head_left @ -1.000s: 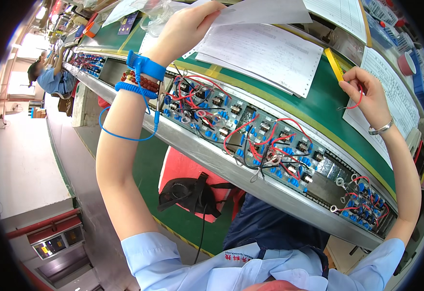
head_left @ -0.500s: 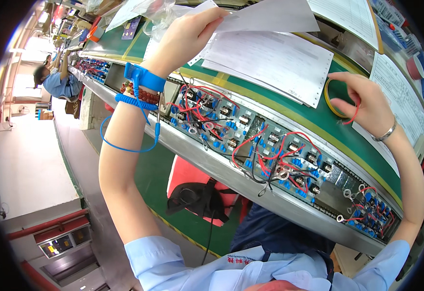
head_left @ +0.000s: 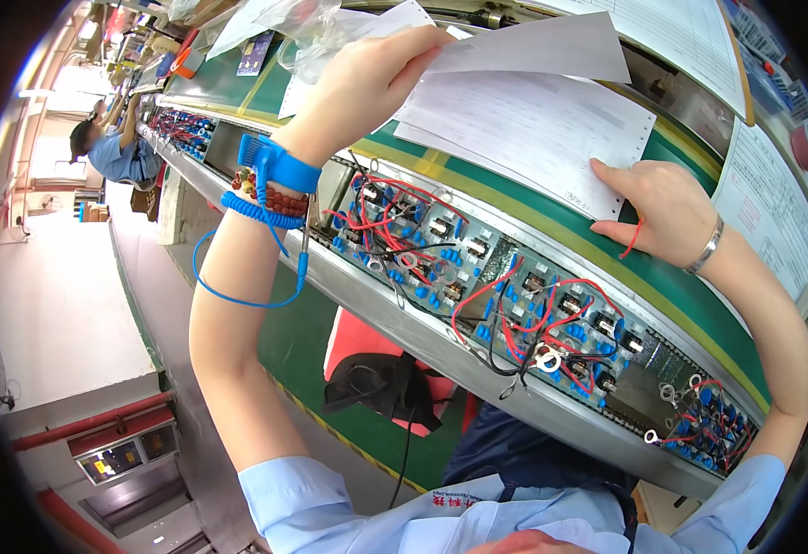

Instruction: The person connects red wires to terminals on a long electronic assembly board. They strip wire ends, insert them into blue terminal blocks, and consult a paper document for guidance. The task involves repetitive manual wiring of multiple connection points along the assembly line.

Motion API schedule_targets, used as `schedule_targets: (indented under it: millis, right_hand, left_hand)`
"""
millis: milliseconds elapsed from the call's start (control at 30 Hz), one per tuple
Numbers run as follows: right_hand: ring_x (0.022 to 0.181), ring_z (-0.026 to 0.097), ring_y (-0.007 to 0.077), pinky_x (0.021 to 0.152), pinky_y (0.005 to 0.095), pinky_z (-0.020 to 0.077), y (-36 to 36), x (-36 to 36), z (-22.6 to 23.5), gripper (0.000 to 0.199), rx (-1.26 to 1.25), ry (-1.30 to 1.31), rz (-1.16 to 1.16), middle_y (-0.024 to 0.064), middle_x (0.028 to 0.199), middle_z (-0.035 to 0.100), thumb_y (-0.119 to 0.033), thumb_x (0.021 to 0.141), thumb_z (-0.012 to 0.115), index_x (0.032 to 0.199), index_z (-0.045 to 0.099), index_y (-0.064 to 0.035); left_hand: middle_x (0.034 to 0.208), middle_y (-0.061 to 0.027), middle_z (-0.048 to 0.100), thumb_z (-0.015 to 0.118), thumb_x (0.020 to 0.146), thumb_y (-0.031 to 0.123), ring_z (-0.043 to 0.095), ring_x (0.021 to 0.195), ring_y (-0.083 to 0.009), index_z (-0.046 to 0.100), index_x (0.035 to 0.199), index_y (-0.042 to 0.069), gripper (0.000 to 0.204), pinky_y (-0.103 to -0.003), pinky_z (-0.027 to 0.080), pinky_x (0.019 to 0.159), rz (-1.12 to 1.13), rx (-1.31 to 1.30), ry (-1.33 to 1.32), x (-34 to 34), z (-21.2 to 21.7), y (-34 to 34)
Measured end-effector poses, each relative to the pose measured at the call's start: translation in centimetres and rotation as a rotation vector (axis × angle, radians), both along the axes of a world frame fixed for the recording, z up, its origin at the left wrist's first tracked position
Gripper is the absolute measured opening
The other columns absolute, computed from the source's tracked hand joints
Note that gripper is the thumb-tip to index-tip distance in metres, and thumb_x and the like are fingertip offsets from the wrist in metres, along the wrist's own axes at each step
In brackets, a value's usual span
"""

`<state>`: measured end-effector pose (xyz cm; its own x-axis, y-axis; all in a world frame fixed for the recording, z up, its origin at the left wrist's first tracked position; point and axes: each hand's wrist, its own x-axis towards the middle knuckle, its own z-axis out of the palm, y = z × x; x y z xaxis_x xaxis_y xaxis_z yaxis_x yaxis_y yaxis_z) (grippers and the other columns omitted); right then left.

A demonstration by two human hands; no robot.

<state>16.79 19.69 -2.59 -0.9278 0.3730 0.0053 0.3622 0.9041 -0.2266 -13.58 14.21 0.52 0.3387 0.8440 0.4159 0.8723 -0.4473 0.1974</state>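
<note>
Between the fingers and thumb of my left hand point(head_left: 376, 78) is the left end of a raised paper sheet point(head_left: 538, 51). A blue wrist strap point(head_left: 277, 164) with a coiled cord circles that wrist. Beneath the raised sheet lies a stack of printed papers point(head_left: 524, 129) with perforated edges. My right hand point(head_left: 667, 208) is at the stack's right corner, index fingertip over the paper and thumb apart from it below. Its fingers are spread, and a red loop point(head_left: 633, 240) hangs at them. Whether the index finger presses on the paper, I cannot tell.
Circuit boards point(head_left: 413, 240) with red and black wires and ring terminals sit in a metal conveyor track point(head_left: 376, 300) in front of me. A green work surface point(head_left: 690, 277) lies beyond. A clear plastic bag point(head_left: 316, 42) is at the back left. Another person point(head_left: 122, 152) works far left.
My right hand has moved left onto the corner of the paper stack. The yellow ring beside it no longer shows. My left hand still holds the raised sheet, and the view has shifted slightly.
</note>
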Motion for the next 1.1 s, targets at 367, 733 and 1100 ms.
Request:
schedule_targets:
  millis: [367,733,1100]
  right_hand:
    - [0.062,0.054,0.0324,0.057,0.0397,0.0421,0.5,-0.1,0.6,0.047,-0.102,-0.102,0.010,0.0167,0.064,0.054,-0.020,0.070,0.065,0.109,0.053,0.0018]
    - [0.058,0.053,0.0326,0.055,0.0407,0.0409,0.4,-0.3,0.6,0.042,-0.079,-0.104,0.029,0.0174,0.059,0.051,-0.012,0.069,0.057,0.108,0.053,0.0040]
    - [0.058,0.055,0.0332,0.057,0.0414,0.0433,0.4,-0.2,0.3,0.041,-0.024,-0.095,0.047,0.0167,0.056,0.054,-0.011,0.070,0.052,0.108,0.052,0.0051]
  left_hand:
    - [0.070,-0.0132,0.054,0.048,0.086,0.006,0.050,0.057,-0.0236,0.053,0.104,0.006,0.018,-0.030,0.040,0.054,0.007,-0.010,0.031,-0.1,-0.1,-0.1]
    - [0.074,-0.0137,0.056,0.048,0.086,0.006,0.052,0.061,-0.0249,0.053,0.104,0.006,0.019,-0.030,0.042,0.057,0.019,-0.030,0.025,-0.3,-0.3,-0.2]
    - [0.081,-0.0170,0.058,0.048,0.084,0.004,0.057,0.074,-0.0301,0.054,0.098,0.001,0.016,-0.032,0.044,0.065,0.118,-0.048,-0.060,0.8,1.6,-0.4]
